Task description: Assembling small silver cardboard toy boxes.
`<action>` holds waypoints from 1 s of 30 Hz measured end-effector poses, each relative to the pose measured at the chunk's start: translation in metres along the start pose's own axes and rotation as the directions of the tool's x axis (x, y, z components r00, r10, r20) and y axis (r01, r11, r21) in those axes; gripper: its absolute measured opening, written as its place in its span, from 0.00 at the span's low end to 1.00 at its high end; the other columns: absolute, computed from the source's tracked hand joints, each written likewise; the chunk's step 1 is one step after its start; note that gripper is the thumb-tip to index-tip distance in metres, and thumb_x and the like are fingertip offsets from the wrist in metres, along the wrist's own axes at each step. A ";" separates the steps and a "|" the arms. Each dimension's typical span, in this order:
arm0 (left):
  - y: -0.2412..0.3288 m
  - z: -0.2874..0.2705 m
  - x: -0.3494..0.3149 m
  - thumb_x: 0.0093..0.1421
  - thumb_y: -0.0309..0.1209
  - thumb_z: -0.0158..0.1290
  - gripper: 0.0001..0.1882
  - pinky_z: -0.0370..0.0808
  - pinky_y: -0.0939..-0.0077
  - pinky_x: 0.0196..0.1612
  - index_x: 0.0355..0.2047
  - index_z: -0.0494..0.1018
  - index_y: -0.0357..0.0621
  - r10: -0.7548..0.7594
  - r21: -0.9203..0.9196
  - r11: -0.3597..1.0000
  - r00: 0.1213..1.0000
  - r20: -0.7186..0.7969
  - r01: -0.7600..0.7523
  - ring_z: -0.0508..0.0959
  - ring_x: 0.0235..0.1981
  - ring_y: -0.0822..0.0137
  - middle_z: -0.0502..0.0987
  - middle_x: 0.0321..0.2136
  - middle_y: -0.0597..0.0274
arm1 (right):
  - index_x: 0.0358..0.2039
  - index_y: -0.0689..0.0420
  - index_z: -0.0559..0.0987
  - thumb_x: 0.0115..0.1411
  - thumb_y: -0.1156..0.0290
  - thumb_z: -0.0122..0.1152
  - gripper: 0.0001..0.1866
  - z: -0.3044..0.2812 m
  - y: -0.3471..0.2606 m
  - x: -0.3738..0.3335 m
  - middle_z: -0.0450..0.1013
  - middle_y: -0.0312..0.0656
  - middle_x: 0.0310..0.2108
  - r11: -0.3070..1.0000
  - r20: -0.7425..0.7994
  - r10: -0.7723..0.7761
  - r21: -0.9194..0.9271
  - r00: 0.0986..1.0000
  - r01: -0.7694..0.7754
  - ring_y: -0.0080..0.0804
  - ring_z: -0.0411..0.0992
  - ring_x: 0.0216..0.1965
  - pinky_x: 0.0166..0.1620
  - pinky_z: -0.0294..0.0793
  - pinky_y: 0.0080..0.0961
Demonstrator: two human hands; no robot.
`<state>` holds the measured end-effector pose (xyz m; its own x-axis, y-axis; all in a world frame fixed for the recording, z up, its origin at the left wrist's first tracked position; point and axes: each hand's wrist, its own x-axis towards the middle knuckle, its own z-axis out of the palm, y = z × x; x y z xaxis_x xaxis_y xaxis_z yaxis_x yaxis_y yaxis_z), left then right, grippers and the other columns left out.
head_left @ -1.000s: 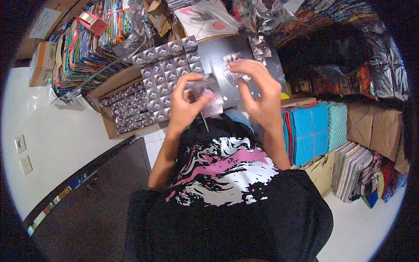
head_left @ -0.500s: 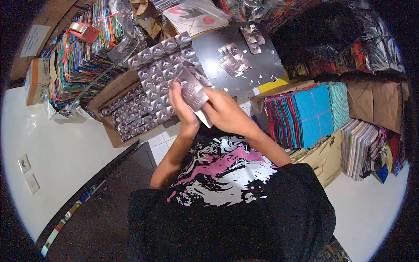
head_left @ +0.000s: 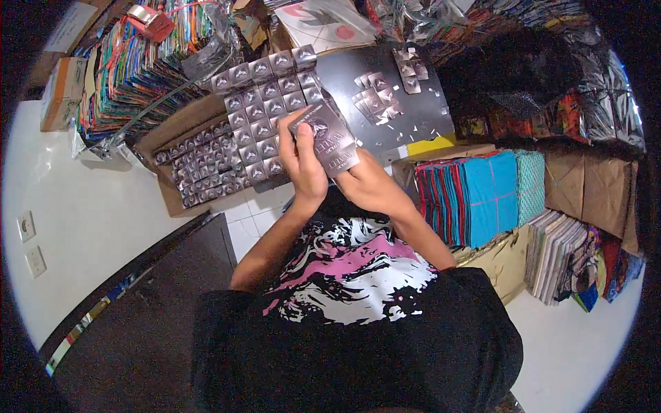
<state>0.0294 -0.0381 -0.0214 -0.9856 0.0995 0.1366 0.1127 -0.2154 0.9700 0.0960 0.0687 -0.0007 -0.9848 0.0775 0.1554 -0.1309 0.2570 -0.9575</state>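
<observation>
Both my hands hold a small grey-brown printed cardboard box (head_left: pixel 332 138) in front of my chest. My left hand (head_left: pixel 303 162) is closed on its left side, with the thumb lying on the printed face. From the lower right my right hand (head_left: pixel 375 187) grips the lower end, and most of its fingers are hidden behind the box. Just beyond and to the left stand rows of matching small boxes (head_left: pixel 265 113), packed side by side. More of them (head_left: pixel 206 165) sit lower down in an open brown carton (head_left: pixel 180 129).
On the dark tabletop (head_left: pixel 344 76) lie loose printed pieces (head_left: pixel 377 96), a second cluster (head_left: pixel 411 71) and white scraps. Tied blue and red cloth (head_left: pixel 485 199) is stacked on the right. A red tape dispenser (head_left: pixel 150 24) rests on colourful packets (head_left: pixel 131 96) at far left.
The box has turned so more of its printed face shows. A white flap at its lower end is out of sight, and my left thumb has moved onto the face.
</observation>
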 end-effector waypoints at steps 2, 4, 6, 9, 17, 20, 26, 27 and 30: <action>0.003 0.010 0.004 0.77 0.37 0.44 0.18 0.71 0.77 0.50 0.55 0.72 0.36 -0.004 -0.007 1.000 1.000 -0.005 0.004 0.73 0.44 0.73 0.77 0.45 0.60 | 0.41 0.66 0.77 0.64 0.77 0.52 0.09 -0.006 -0.006 0.001 0.79 0.59 0.34 0.997 -0.018 0.074 -0.029 0.997 -0.074 0.56 0.77 0.37 0.42 0.75 0.47; 0.005 0.018 0.004 0.77 0.39 0.41 0.21 0.70 0.73 0.56 0.58 0.71 0.36 -0.043 0.002 0.999 0.999 -0.002 0.043 0.74 0.50 0.68 0.76 0.50 0.57 | 0.42 0.66 0.77 0.64 0.79 0.52 0.09 -0.016 -0.008 0.002 0.80 0.56 0.33 0.987 -0.045 0.146 -0.058 0.988 -0.148 0.45 0.79 0.35 0.41 0.76 0.41; 0.004 0.029 0.001 0.77 0.39 0.41 0.21 0.71 0.73 0.56 0.58 0.71 0.36 -0.084 -0.026 0.996 0.996 -0.011 0.084 0.74 0.49 0.68 0.76 0.50 0.57 | 0.43 0.66 0.77 0.64 0.79 0.51 0.10 -0.028 -0.006 0.004 0.80 0.56 0.34 0.989 -0.062 0.133 -0.057 0.989 -0.137 0.43 0.79 0.35 0.41 0.76 0.40; -0.006 0.045 -0.003 0.76 0.40 0.42 0.21 0.72 0.73 0.55 0.58 0.71 0.36 -0.073 0.026 0.997 0.997 -0.018 0.073 0.75 0.48 0.68 0.76 0.50 0.57 | 0.43 0.66 0.77 0.64 0.79 0.52 0.09 -0.048 0.015 -0.007 0.80 0.54 0.34 0.996 -0.001 0.051 -0.073 0.999 -0.051 0.38 0.77 0.34 0.41 0.75 0.38; -0.011 0.102 0.000 0.76 0.38 0.43 0.21 0.70 0.70 0.61 0.61 0.68 0.37 -0.067 -0.046 0.996 0.995 0.078 0.071 0.74 0.55 0.66 0.73 0.57 0.55 | 0.45 0.64 0.77 0.62 0.77 0.51 0.12 -0.100 0.027 -0.004 0.77 0.61 0.41 0.999 -0.036 0.039 -0.030 0.999 -0.040 0.66 0.74 0.45 0.50 0.73 0.51; -0.012 0.124 -0.002 0.76 0.34 0.47 0.21 0.68 0.69 0.64 0.63 0.66 0.38 -0.004 0.075 0.997 0.995 0.100 -0.003 0.72 0.58 0.65 0.71 0.59 0.55 | 0.50 0.63 0.77 0.64 0.77 0.51 0.15 -0.128 0.026 0.004 0.78 0.59 0.44 0.994 0.008 0.057 0.094 0.998 -0.057 0.60 0.76 0.48 0.54 0.73 0.48; -0.019 0.140 0.019 0.62 0.22 0.64 0.47 0.74 0.66 0.60 0.75 0.48 0.50 -0.255 -0.304 0.911 0.959 0.122 0.281 0.75 0.56 0.63 0.71 0.61 0.48 | 0.47 0.64 0.80 0.69 0.74 0.55 0.10 -0.207 0.026 0.014 0.80 0.53 0.37 0.958 0.326 0.272 -0.179 0.905 -0.224 0.47 0.80 0.42 0.48 0.77 0.39; -0.018 0.135 0.021 0.60 0.20 0.66 0.50 0.74 0.64 0.61 0.75 0.47 0.50 -0.249 -0.225 0.934 0.957 0.147 0.278 0.75 0.57 0.61 0.70 0.61 0.47 | 0.47 0.64 0.82 0.70 0.72 0.57 0.11 -0.219 0.021 0.011 0.81 0.48 0.36 0.953 0.225 0.304 -0.079 0.926 -0.294 0.35 0.81 0.40 0.47 0.78 0.34; -0.018 0.136 0.027 0.53 0.18 0.69 0.52 0.73 0.64 0.64 0.72 0.50 0.45 -0.140 -0.053 0.986 0.949 0.283 0.161 0.76 0.59 0.59 0.71 0.62 0.46 | 0.50 0.61 0.81 0.68 0.73 0.63 0.12 -0.249 0.047 0.020 0.82 0.42 0.47 0.960 -0.030 0.259 0.117 0.965 -0.254 0.32 0.79 0.51 0.56 0.76 0.30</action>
<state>0.0182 0.1003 -0.0084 -0.9152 0.3998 0.0513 -0.0540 -0.2477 0.9673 0.0986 0.3218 0.0177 -0.9811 0.1707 -0.0906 0.1110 0.1139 -0.9873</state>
